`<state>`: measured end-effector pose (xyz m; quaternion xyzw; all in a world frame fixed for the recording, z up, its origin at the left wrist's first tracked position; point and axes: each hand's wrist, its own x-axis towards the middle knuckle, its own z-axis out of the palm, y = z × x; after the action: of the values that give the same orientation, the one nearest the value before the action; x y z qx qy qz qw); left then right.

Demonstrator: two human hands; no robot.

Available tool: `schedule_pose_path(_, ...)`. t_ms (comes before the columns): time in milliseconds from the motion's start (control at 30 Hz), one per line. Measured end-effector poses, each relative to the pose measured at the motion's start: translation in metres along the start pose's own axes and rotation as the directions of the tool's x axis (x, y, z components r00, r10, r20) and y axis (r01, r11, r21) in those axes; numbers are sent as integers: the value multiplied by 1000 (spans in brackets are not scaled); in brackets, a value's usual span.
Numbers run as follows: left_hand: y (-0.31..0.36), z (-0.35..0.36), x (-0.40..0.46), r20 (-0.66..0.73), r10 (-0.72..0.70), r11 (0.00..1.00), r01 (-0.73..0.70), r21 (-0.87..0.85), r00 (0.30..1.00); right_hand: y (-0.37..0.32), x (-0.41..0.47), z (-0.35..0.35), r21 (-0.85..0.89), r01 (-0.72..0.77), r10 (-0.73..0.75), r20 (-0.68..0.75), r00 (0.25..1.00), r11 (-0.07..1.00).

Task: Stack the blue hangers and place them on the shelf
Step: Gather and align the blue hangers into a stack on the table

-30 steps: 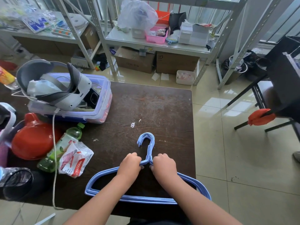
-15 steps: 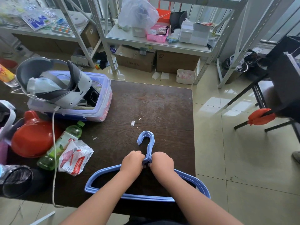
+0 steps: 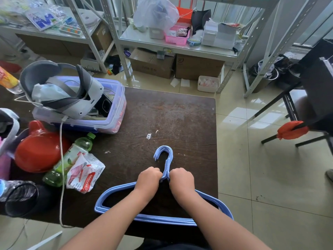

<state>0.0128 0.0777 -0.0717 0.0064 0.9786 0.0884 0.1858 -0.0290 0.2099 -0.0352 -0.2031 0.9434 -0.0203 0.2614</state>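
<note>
Several blue hangers [image 3: 166,157] lie stacked flat on the dark wooden table [image 3: 173,121] near its front edge, hooks pointing away from me. My left hand [image 3: 148,180] and my right hand [image 3: 181,180] are both closed around the stack's neck, one on each side just below the hooks. My forearms cover part of the hanger shoulders. The white metal shelf [image 3: 142,39] stands beyond the table's far edge.
Left of the hangers lie a snack packet [image 3: 84,173], a green bottle [image 3: 72,157], a red bowl [image 3: 38,152] and a clear tub [image 3: 115,112] holding a headset. The shelf carries a pink basket [image 3: 177,36] and white boxes. A dark chair [image 3: 317,98] stands right.
My hands have closed in toward each other on the neck of the stack, and the hooks have drawn closer together. The stack stays on the table.
</note>
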Motion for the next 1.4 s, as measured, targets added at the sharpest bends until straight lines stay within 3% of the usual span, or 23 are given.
schedule_pose_path(133, -2, -13, -1, 37, 43, 995, -40, -88, 998, 11, -3, -2, 53, 18, -19, 23, 1000, 998)
schedule_pose_path(233, -19, -18, -15, 110, -1, 988, 18, -154, 994, 39, -20, 5, 107, -20, 18, 17, 1000, 994)
schedule_pose_path(333, -58, -17, -48, 36, -165, 963, 169, -210, 986, 87, -51, 24, 182, -138, 147, -36, 988, 974)
schedule_pose_path(433, -101, -10, -85, 57, -368, 903, 371, -218, 928, 127, -84, 38, 339, -267, 291, -22, 956, 902)
schedule_pose_path(567, -118, -9, -113, 188, -509, 829, 537, -157, 840, 148, -110, 41, 409, -450, 466, 66, 882, 794)
schedule_pose_path(667, -114, -8, -114, 212, -588, 772, 620, -142, 781, 150, -114, 42, 373, -546, 514, 191, 837, 750)
schedule_pose_path(833, -110, -11, -101, 248, -603, 783, 621, 4, 758, 146, -107, 44, 259, -584, 543, 214, 812, 770)
schedule_pose_path(1100, -110, -5, -103, 193, -613, 779, 626, -13, 766, 141, -99, 47, 144, -583, 559, 178, 810, 799)
schedule_pose_path(1267, -112, -5, -105, 187, -616, 774, 632, -42, 766, 138, -99, 50, 145, -597, 573, 177, 801, 789)
schedule_pose_path(1400, -118, -12, -103, 284, -602, 767, 639, -52, 746, 140, -101, 45, 208, -617, 582, 208, 786, 759)
